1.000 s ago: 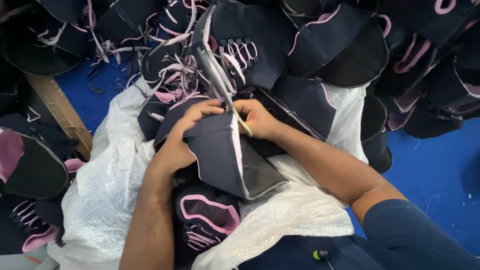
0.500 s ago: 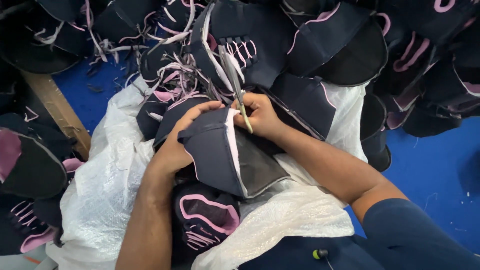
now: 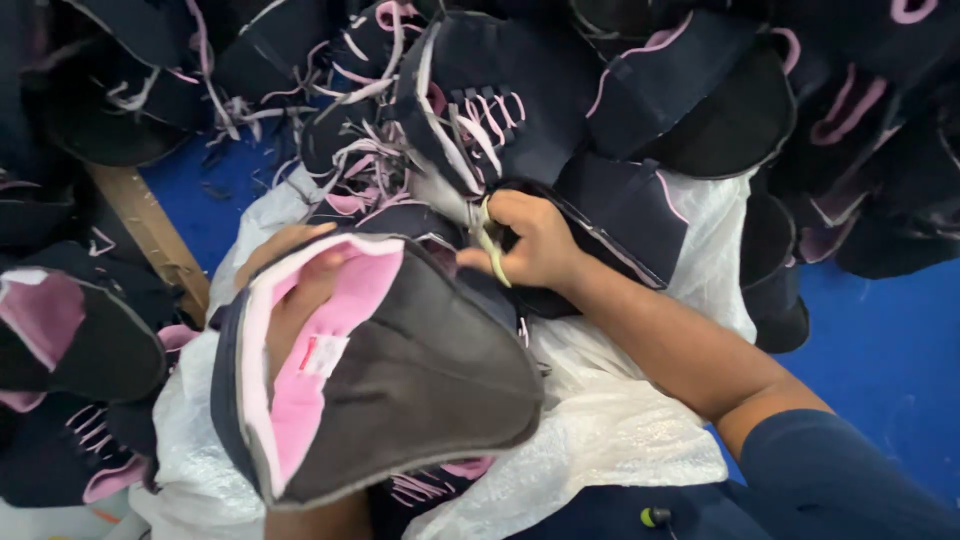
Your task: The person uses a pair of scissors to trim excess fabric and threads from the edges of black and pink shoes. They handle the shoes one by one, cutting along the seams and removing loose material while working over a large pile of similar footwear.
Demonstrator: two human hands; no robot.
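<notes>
Hands first: the left hand [image 3: 290,290] is pushed up inside a dark shoe upper [image 3: 400,380], so only fingertips show over its pink lining and its grip cannot be told. That upper fills the lower centre of the frame, its long axis running from lower left to right, open side facing up. Just right of it, the right hand [image 3: 535,240] is closed around small snips [image 3: 490,250], mostly hidden in the fist. White plastic sheeting [image 3: 620,420] lies beneath. More dark uppers [image 3: 520,90] crowd the top, cut off by the frame.
</notes>
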